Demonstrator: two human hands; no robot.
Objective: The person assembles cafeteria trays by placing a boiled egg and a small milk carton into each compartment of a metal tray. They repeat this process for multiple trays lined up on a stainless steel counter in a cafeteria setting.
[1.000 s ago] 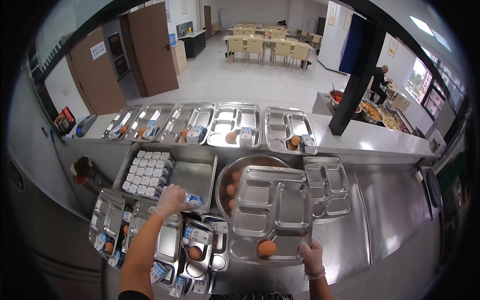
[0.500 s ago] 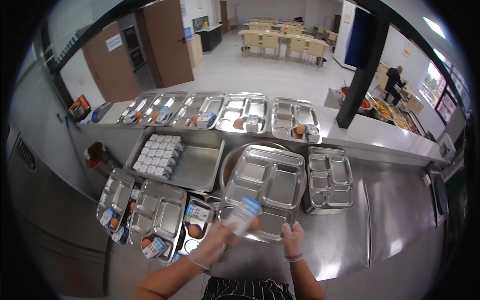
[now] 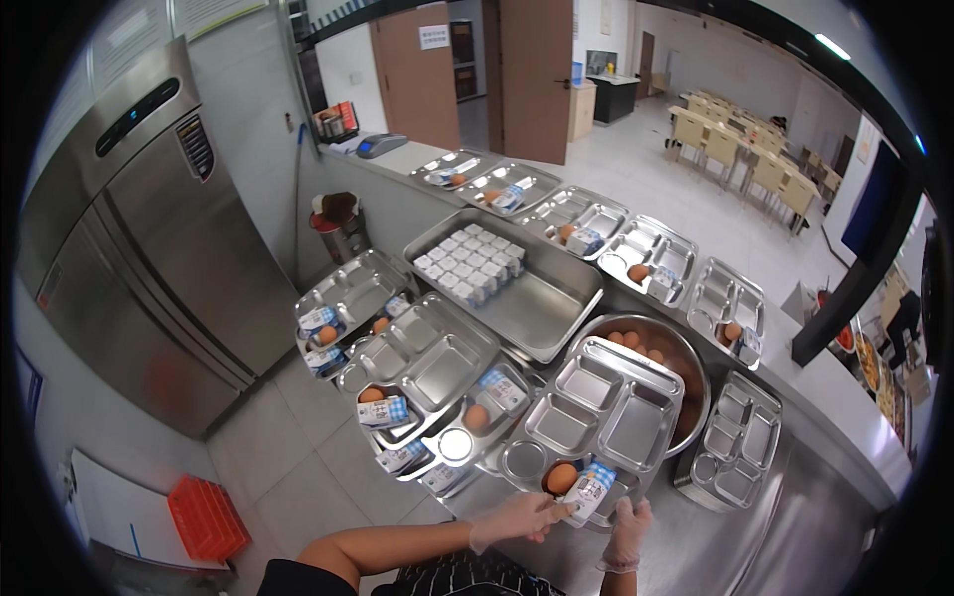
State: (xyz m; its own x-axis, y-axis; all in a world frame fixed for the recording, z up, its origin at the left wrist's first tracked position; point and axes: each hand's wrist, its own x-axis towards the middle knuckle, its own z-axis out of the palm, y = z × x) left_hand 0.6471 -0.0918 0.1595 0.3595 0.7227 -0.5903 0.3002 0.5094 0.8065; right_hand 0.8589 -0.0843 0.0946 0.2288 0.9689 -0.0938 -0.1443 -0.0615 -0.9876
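Observation:
A steel compartment tray (image 3: 636, 422) lies in front of me, partly over a large round bowl (image 3: 696, 372) of brown eggs. In its near part sit a brown egg (image 3: 562, 479) and a small blue-and-white drink carton (image 3: 592, 489), side by side. My left hand (image 3: 519, 519), in a clear glove, is closed on the carton's near end. My right hand (image 3: 628, 534), gloved too, grips the tray's near edge with the thumb on top. To the left are more compartment trays (image 3: 452, 372), stacked overlapping, with eggs and cartons in them.
A deep steel pan (image 3: 552, 318) holds rows of cartons behind the trays. Filled trays line the ledge (image 3: 397, 164) at the back. A stack of trays (image 3: 735, 437) stands right of the bowl. Far left are a steel refrigerator (image 3: 179, 268) and a red basket (image 3: 209, 519).
The view has turned left. My left hand has brought the carton down into the tray beside the egg. My right hand stays at the tray's near edge.

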